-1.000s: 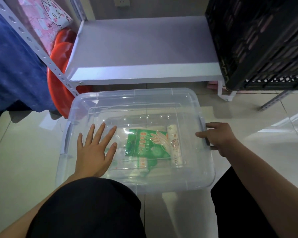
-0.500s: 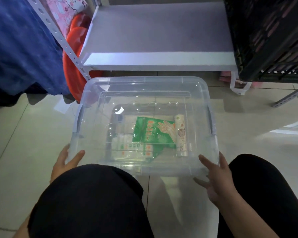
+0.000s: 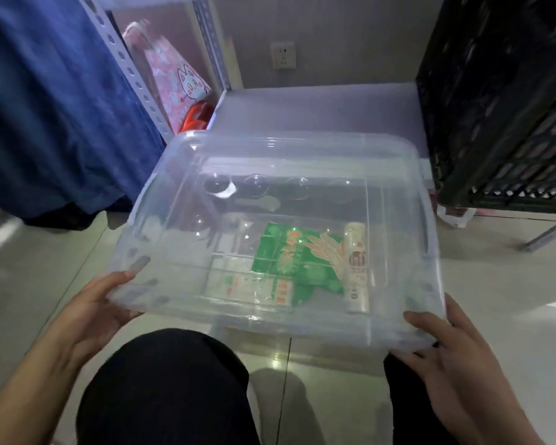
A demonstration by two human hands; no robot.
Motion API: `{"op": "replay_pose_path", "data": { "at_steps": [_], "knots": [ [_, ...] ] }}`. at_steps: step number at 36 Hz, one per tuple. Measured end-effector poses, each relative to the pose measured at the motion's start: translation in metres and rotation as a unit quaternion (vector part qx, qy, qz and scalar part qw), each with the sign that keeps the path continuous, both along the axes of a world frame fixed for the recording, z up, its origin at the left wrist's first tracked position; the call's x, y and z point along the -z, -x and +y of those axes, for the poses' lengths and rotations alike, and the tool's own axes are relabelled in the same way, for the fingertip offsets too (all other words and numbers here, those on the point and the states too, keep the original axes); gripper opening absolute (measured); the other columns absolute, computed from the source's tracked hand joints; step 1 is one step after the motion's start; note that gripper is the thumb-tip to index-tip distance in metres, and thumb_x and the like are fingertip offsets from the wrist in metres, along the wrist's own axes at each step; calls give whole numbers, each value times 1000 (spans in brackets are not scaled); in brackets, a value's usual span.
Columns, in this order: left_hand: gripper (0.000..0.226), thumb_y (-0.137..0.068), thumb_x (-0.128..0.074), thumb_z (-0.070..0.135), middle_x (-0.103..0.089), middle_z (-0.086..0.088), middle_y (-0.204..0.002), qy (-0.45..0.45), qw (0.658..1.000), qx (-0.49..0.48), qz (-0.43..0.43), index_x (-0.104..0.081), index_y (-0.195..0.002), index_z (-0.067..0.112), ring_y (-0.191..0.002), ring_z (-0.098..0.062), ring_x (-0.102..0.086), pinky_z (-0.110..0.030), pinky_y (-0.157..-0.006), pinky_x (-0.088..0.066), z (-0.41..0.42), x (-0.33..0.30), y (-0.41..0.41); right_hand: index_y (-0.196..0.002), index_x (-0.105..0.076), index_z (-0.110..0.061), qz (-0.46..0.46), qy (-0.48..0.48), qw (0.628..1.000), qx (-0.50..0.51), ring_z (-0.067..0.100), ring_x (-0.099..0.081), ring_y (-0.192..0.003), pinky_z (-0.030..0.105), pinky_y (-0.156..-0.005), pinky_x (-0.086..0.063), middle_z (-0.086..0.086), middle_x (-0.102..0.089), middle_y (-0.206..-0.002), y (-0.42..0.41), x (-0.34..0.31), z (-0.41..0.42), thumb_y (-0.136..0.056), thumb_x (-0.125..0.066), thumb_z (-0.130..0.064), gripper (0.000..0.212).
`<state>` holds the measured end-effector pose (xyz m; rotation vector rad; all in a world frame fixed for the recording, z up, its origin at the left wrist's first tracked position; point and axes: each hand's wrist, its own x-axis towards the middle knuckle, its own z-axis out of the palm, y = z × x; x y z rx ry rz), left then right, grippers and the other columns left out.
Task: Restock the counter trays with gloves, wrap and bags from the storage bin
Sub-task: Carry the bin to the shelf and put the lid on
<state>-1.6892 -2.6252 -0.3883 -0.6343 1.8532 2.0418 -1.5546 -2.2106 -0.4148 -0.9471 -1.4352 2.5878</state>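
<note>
The clear storage bin sits on the tiled floor just in front of the person's knees, its clear lid tilted up at the near edge. Through the plastic 3 items show on the bottom: a green glove packet printed with a hand, a white roll lying along its right side and touching it, and a flat white packet with red squares partly under the green packet's near edge.

The left hand holds the lid's near-left corner, thumb on top and fingers curled beneath. The right hand holds the near-right corner in the same way, thumb over the rim.

Behind the bin is a low grey shelf board, whose front edge the lid's far edge overlaps in this view. A black slatted crate stands on the shelf's right end, close to the bin's far-right corner. To the left hang a blue cloth and a perforated metal upright; between that and the shelf are a pink cat-print bag and something red below it. A wall socket is on the back wall. The person's 2 dark-clad knees fill the foreground.
</note>
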Motion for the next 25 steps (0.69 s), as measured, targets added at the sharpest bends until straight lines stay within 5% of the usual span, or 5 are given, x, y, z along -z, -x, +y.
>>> {"op": "replay_pose_path", "data": {
  "at_steps": [5,10,14,19,25],
  "knots": [
    [45,-88,-52,25,-69,-18,-121,-42,999,14,20,-63,-131,18,-98,-36,-72,-43,-83,-58,4,-41,27,-102,-71,-16,67,-23,997,27,31,-71,-95,58,-83,-55,16,-71,-112,21,-48,13,-61,-73,-13,42],
    [36,-84,-58,26,-75,-13,-93,-71,997,12,14,-65,-115,9,-65,-25,-73,-32,-52,-61,25,-70,46,-112,-71,-19,129,-56,990,4,26,-71,-103,51,-84,-56,6,-73,-115,48,-90,27,-66,-69,-18,46],
    [48,-72,-64,30,-69,-16,-101,-56,997,30,37,-63,-115,8,-74,-28,-66,-34,-59,-61,26,-76,57,-108,-74,-23,154,-63,986,-10,26,-72,-99,46,-76,-60,4,-75,-111,50,-103,37,-67,-65,-15,42],
    [30,-97,-52,24,-79,1,-83,1,993,-9,119,-59,-119,6,-74,-15,-75,-25,-59,-61,9,-69,67,-117,-71,-25,193,-66,979,-14,28,-72,-101,42,-69,-61,6,-73,-115,45,-111,43,-69,-66,-14,50],
    [35,-76,-67,31,-75,-19,-98,-75,993,44,82,-78,-100,8,-75,-32,-74,-45,-67,-63,36,-76,97,-115,-71,-25,214,-73,974,11,25,-72,-101,38,-68,-61,6,-74,-113,90,-106,51,-71,-68,-16,45]
  ]
}}
